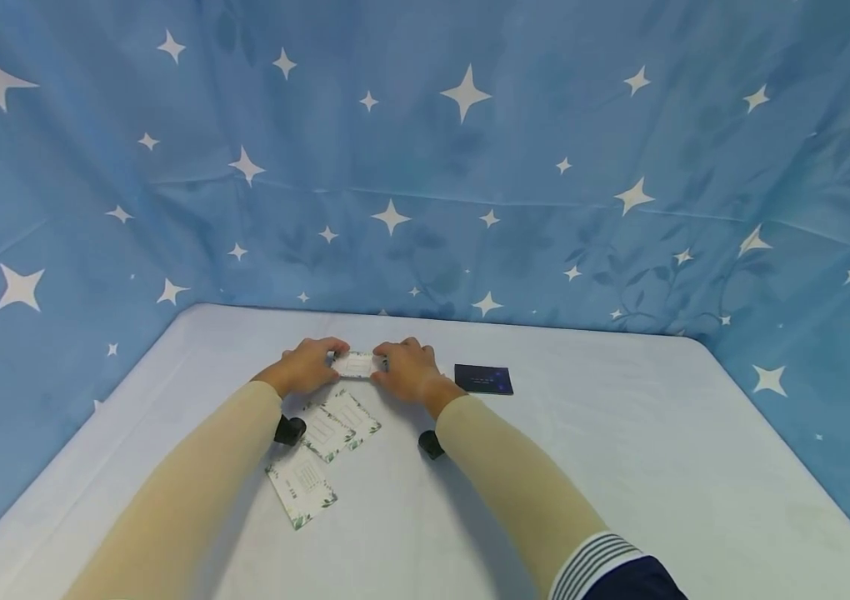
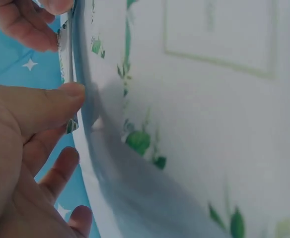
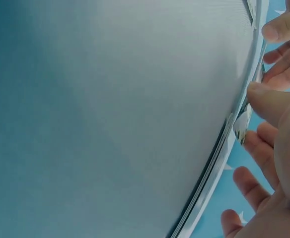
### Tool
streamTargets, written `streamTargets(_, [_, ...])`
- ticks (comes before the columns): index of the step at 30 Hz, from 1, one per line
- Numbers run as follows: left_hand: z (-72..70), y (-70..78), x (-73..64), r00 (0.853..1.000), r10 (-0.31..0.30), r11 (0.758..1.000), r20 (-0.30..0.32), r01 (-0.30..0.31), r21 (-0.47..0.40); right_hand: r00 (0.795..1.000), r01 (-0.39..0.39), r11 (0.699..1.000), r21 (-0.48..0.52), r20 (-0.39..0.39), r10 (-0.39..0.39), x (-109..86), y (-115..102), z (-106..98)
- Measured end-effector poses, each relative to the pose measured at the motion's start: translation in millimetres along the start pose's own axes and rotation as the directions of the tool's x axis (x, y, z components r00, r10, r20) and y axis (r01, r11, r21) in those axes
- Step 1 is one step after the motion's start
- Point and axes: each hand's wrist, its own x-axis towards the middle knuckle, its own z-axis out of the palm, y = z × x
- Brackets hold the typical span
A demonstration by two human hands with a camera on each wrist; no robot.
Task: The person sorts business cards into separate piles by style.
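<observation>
A white card with a printed green leaf border (image 1: 355, 365) is held crosswise between both hands at the middle back of the table. My left hand (image 1: 312, 367) pinches its left end between thumb and fingers. At the opposite end, my right hand (image 1: 406, 369) grips the card the same way. In the left wrist view, the left thumb (image 2: 60, 101) presses on the card's face, and the card is seen nearly edge-on. The right wrist view shows the right thumb (image 3: 266, 101) against the card's patterned corner (image 3: 241, 126), fingers behind it.
Two overlapping leaf-bordered cards, one left (image 1: 323, 432) and one right (image 1: 352, 415), lie just in front of the hands. Another such card (image 1: 301, 485) lies nearer. A dark blue stack of cards or booklet (image 1: 483, 379) lies right of the right hand. A starry blue curtain (image 1: 425, 167) hangs behind the white table (image 1: 620, 467).
</observation>
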Motion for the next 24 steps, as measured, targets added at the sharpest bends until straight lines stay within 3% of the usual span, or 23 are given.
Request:
streamTargets(7, [1.4,-0.1,1.8,0.998,-0.008,0.999,0.058,0.011,-0.052,0.997,-0.062,0.997,0.037,0.056,0.06,0.8,-5,0])
streamTargets(11, [2.6,-2.2,2.3,0.998,-0.005,0.994,0.061,0.011,-0.107,0.994,-0.085,0.994,0.065,0.067,0.081,0.9,-6,-1])
streamTargets(17, [1.9,-2.4,2.5,0.998,-0.008,0.993,0.065,0.016,-0.119,0.993,-0.108,0.993,0.054,0.06,0.104,2.0,-6,-1])
streamTargets(20, [-0.5,-0.7,1.0,0.998,-0.015,0.993,0.065,0.023,-0.117,0.994,-0.099,0.994,0.051,0.046,0.097,0.2,-8,-2])
streamTargets(24, [-4.5,1.4,-5.7,0.997,-0.014,0.99,0.074,0.024,-0.137,0.999,-0.032,0.999,0.038,0.042,0.031,-9.6,-13,-8])
